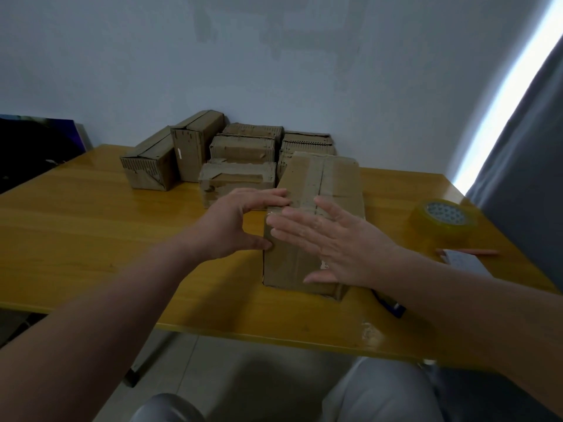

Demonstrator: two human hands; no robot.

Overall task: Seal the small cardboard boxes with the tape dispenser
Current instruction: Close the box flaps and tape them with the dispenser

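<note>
A small cardboard box (323, 184) stands near the front of the yellow table (91, 220), its top flaps closed with a strip of tape along the seam. My left hand (237, 220) grips its near left corner, fingers on top and thumb on the front face. My right hand (332, 239) lies flat with spread fingers against the box's near top edge and front face. A roll of clear tape (441, 220) lies on the table to the right, apart from both hands.
Several more cardboard boxes (237, 150) are stacked at the back of the table against the wall. A pencil (469, 251) and a notepad (466, 263) lie at the right edge. A dark blue object (393, 306) shows under my right forearm.
</note>
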